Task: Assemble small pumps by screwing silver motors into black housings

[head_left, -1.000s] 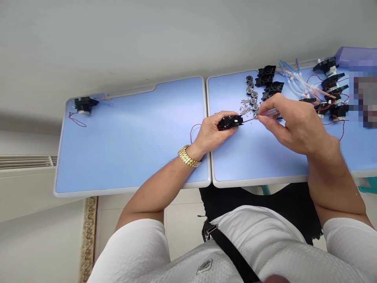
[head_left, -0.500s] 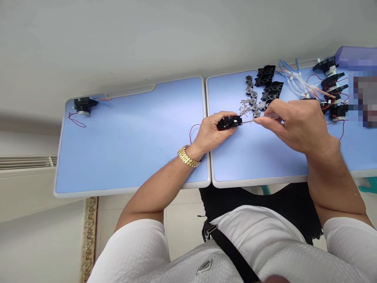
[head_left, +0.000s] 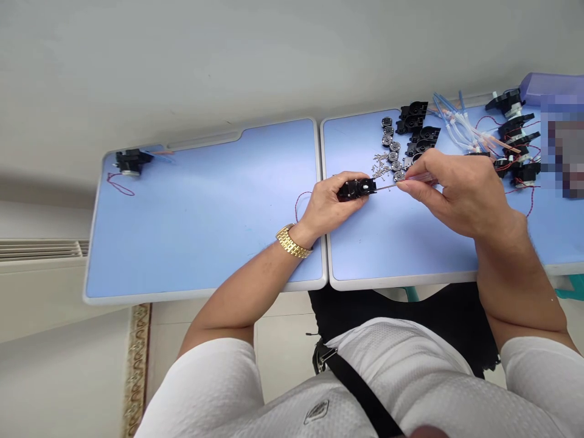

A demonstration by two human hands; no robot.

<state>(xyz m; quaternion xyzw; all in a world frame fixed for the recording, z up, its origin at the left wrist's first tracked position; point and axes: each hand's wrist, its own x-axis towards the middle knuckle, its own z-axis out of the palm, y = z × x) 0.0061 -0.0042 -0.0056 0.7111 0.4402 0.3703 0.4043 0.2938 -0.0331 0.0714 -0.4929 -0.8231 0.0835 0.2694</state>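
My left hand (head_left: 331, 204) holds a small black plastic housing (head_left: 356, 189) between its thumb and fingers, just above the blue tabletop. My right hand (head_left: 456, 194) pinches a slim screwdriver with a clear handle (head_left: 420, 179), and its thin metal shaft (head_left: 387, 188) reaches left to the housing's edge. Just beyond my right fingertips lie loose tiny screws (head_left: 379, 167) and a curved row of round metal motor parts (head_left: 393, 146). Black housing halves (head_left: 413, 115) sit further back.
Two blue tabletops (head_left: 201, 231) meet at a seam under my left hand. Clear tubing (head_left: 456, 131) and several assembled units with red wires (head_left: 515, 140) lie at the right. A purple container (head_left: 542, 85) stands at the back right, and another black unit (head_left: 130, 163) lies far left.
My right hand has shifted slightly left and back again, with its fingers moving on the screwdriver handle. The housing in my left hand stays almost still.
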